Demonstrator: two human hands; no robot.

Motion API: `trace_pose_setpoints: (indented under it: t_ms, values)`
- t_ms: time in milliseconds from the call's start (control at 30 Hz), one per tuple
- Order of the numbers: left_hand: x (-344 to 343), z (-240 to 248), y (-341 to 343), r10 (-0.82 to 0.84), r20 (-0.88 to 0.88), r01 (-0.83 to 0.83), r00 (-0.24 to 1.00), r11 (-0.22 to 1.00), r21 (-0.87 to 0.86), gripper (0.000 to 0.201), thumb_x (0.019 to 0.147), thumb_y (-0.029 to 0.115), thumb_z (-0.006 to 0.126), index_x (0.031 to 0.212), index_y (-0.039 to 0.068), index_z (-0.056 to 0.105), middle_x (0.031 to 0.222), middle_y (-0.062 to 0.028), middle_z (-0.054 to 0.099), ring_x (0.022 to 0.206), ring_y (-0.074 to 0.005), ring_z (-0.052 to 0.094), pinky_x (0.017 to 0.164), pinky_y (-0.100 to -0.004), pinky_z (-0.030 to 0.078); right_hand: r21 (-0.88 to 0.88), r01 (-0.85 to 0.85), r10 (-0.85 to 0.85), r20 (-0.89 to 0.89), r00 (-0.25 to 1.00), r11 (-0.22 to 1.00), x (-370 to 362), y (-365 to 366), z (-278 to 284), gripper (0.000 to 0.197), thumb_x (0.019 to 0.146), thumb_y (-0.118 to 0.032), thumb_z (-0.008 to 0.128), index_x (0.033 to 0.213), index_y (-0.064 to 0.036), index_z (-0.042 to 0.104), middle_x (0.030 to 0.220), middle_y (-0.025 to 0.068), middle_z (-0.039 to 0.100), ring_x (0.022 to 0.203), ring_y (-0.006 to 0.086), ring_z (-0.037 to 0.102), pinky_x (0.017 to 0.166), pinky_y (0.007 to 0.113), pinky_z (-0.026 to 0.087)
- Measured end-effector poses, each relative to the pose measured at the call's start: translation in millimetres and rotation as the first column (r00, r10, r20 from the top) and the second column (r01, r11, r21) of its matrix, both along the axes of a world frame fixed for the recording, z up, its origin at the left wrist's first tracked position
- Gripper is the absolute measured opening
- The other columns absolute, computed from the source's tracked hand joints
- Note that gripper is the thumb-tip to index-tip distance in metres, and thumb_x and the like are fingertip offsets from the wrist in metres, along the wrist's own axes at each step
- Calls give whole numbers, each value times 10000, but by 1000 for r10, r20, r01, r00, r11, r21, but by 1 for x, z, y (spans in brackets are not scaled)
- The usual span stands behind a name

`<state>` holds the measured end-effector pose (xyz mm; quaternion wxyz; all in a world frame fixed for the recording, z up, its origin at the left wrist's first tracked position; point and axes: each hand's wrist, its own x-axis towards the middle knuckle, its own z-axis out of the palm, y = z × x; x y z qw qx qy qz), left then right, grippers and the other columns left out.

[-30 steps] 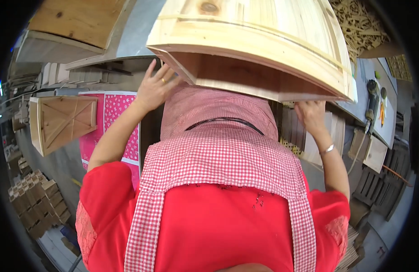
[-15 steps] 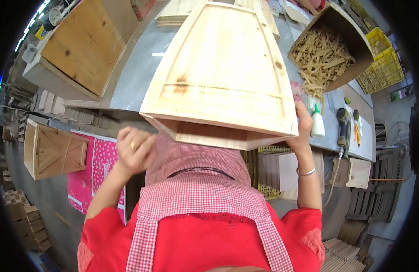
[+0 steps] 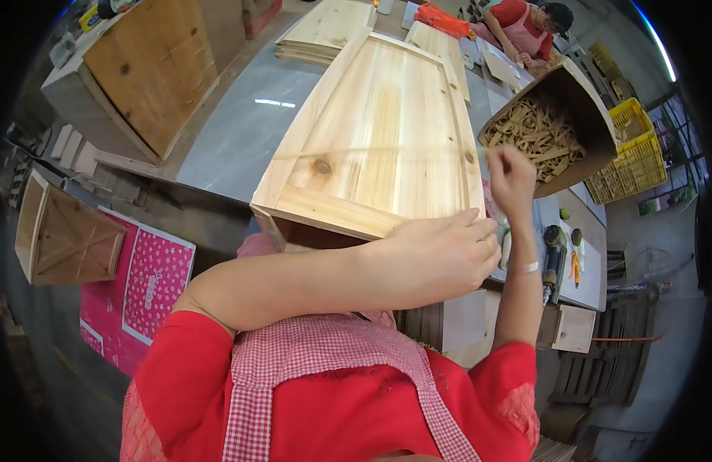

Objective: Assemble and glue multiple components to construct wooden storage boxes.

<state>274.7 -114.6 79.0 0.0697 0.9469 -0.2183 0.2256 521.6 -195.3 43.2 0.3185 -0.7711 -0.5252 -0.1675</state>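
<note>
A tapered pale wooden box [image 3: 371,131] with a framed panel lies on the table in front of me, its dark opening toward my body. A thin tan band [image 3: 386,152] runs across the panel toward my right hand. My left hand [image 3: 452,246] reaches across and grips the box's near right corner, fingers bent over the edge. Just beyond the box's right side, my right hand [image 3: 512,179] is raised with its fingers curled closed. What they hold, if anything, is hidden. Close behind that hand, a cardboard box [image 3: 594,123] lies tipped, full of tan bands [image 3: 534,132].
Stacked wooden panels [image 3: 325,31] lie at the far side. A white bottle [image 3: 506,250], a black air tool [image 3: 554,258] and a yellow crate [image 3: 629,165] are on the right. Another wooden box [image 3: 75,231] stands at left. A person [image 3: 521,31] works across the table.
My left hand has crossed over to the box's right corner. My right hand has let go of that corner and risen beside it. The box has settled farther away, and its band has shifted.
</note>
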Motion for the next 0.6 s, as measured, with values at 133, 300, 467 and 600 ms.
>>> trace_pose_setpoints:
  t_ms: [133, 300, 467, 600]
  values:
    - [2, -3, -3, 15, 74, -14, 997, 1000, -23, 400, 858, 148, 572, 1200, -59, 566, 1085, -160, 630, 1151, -273, 574, 1014, -366, 438, 55, 232, -234, 21, 972, 971, 50, 81, 8, 188, 898, -199, 611, 833, -32, 666, 766, 162, 672, 692, 378, 630, 615, 405, 488]
    - [-1, -13, -1, -32, 194, 55, 980, 992, -112, 398, 844, 185, 582, 1215, 40, 599, 968, -82, 625, 993, -233, 603, 885, -311, 479, -196, -228, 126, -428, 895, 954, 68, 65, -30, 213, 865, -109, 659, 1006, 46, 698, 851, 77, 724, 760, 75, 596, 677, 291, 507]
    - [-96, -13, 51, 188, 528, 86, 828, 889, -451, 290, 841, 138, 630, 1129, 117, 664, 961, -55, 633, 854, -189, 615, 795, -283, 496, -448, -160, 40, -267, 963, 880, 16, 28, 49, 116, 906, -78, 649, 921, 30, 688, 704, -20, 614, 620, 48, 507, 568, 215, 418]
    - [-157, -48, 93, 607, 139, -160, 783, 412, -897, 729, 695, 63, 819, 1339, 28, 478, 1086, -37, 508, 1055, -173, 535, 925, -334, 457, -283, -363, 348, -105, 932, 887, -83, 54, 91, 188, 865, -21, 684, 1049, 7, 662, 901, 35, 630, 623, 60, 493, 551, 203, 389]
